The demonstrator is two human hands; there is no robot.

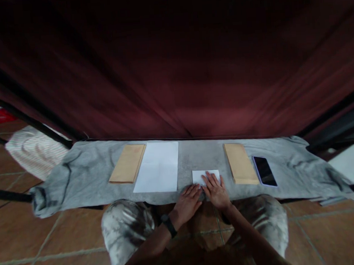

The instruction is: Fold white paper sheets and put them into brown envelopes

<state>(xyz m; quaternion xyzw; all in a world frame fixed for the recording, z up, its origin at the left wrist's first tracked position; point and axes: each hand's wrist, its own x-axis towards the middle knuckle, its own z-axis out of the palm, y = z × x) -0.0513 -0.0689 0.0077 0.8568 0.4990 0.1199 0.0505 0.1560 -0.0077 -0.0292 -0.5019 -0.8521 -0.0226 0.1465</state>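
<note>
A small folded-looking piece of white paper [197, 174] lies on the grey cloth near its front edge. My right hand [215, 190] rests flat on it with the fingers spread. Against the paper's lower left side lies my left hand [188, 203], palm down with fingers stretched out, a dark watch on its wrist. Left of the hands is a larger stack or sheet of white paper [159, 166]. Beside that sits a pile of brown envelopes [127, 164], and another brown envelope pile [241, 163] lies to the right of my right hand.
A phone with a purple case [265, 171] lies right of the envelopes. The grey cloth [201, 153] covers the narrow surface. Behind it hangs a dark red curtain [180, 88]. My knees [126, 229] are under the front edge, and striped fabric [39, 150] hangs at left.
</note>
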